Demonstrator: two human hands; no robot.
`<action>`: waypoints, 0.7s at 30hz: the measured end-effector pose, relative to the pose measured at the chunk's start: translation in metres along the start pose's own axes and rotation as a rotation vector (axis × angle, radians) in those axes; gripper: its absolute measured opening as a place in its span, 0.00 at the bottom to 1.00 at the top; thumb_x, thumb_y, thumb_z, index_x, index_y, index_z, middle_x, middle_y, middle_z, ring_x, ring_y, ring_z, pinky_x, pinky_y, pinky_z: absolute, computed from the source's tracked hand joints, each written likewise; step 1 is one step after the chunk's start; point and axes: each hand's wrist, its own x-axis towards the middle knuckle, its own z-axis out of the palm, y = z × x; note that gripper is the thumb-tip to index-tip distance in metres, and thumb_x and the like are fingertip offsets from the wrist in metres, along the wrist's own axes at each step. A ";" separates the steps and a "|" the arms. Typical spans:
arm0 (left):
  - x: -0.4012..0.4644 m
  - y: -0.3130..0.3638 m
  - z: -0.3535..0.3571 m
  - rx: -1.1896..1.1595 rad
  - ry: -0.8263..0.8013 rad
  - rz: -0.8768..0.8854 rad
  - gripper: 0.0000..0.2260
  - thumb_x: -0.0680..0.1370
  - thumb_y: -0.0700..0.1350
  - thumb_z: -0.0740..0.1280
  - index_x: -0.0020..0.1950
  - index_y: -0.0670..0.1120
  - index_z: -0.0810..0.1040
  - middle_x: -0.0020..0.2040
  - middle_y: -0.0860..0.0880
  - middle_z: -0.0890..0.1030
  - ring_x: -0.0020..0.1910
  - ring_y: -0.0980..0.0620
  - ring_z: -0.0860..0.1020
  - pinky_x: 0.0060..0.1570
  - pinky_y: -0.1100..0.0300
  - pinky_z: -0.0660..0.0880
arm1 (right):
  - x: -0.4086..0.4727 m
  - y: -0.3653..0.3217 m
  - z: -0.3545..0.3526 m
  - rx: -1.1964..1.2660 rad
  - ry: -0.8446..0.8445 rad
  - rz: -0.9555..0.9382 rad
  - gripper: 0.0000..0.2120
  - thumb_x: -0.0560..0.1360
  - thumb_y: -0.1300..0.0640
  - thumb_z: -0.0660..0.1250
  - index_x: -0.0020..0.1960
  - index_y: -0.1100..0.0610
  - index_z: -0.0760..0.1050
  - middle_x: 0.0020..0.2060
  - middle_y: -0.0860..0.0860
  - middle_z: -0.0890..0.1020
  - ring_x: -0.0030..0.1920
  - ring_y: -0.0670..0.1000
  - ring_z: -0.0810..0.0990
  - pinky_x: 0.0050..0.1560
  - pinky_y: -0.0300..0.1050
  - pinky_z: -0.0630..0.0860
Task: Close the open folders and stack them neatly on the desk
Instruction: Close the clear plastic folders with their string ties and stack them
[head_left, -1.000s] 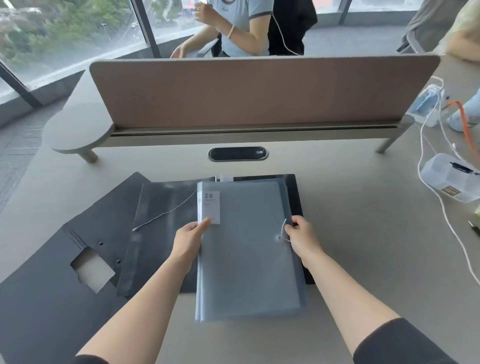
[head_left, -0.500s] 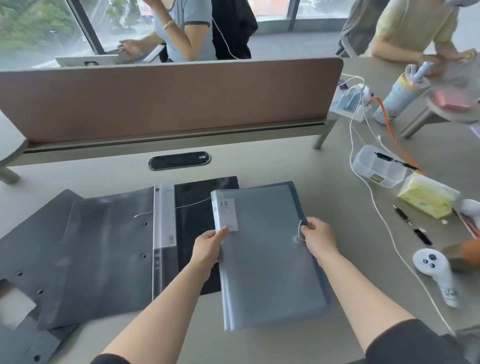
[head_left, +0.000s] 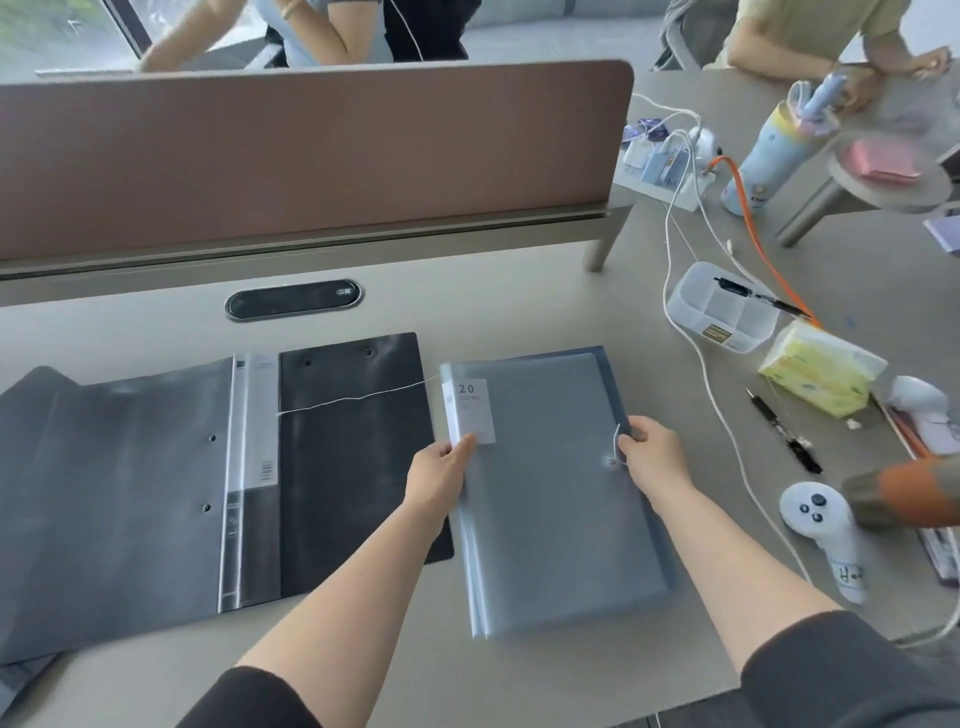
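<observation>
We hold the closed blue-grey folder by its two long edges. Our left hand pinches the spine side just under the white "20" label, thumb on top. Our right hand closes on the opposite edge, next to the small button with its white string. Each grip is closed on the folder, and it lies on the counter or very close above it; we cannot tell which.

Just beside it, on the left, the black folder is lying wide open, its clear spine strip facing up. A thin white string runs from its middle across to the top corner of the blue-grey one.

To do this step well, we think the blue-grey folder should be put down flat and square to the counter edge, well apart from the white cable and the pen on the right. We should keep the pages even at the bottom edge, and mind the string so it does not drag. After that the black folder is to be closed and put on it.
</observation>
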 end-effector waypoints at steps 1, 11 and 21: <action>0.001 0.000 0.004 0.015 0.011 -0.005 0.22 0.65 0.66 0.65 0.40 0.47 0.73 0.36 0.47 0.72 0.35 0.49 0.69 0.39 0.55 0.66 | 0.004 0.002 -0.001 -0.011 -0.002 0.002 0.12 0.73 0.65 0.61 0.45 0.52 0.80 0.39 0.51 0.85 0.40 0.56 0.79 0.42 0.46 0.74; 0.008 0.002 0.019 0.147 0.104 0.003 0.22 0.78 0.55 0.65 0.32 0.49 0.57 0.29 0.51 0.60 0.30 0.49 0.58 0.32 0.56 0.54 | 0.021 0.009 0.004 -0.104 0.014 0.031 0.09 0.71 0.61 0.61 0.43 0.58 0.80 0.38 0.55 0.85 0.42 0.62 0.82 0.38 0.46 0.73; 0.004 0.011 0.018 0.350 0.158 0.089 0.22 0.79 0.54 0.62 0.32 0.46 0.56 0.33 0.47 0.60 0.30 0.49 0.57 0.28 0.57 0.54 | 0.020 0.007 0.008 -0.145 0.055 0.021 0.08 0.69 0.61 0.63 0.42 0.57 0.81 0.40 0.58 0.84 0.41 0.62 0.82 0.40 0.51 0.79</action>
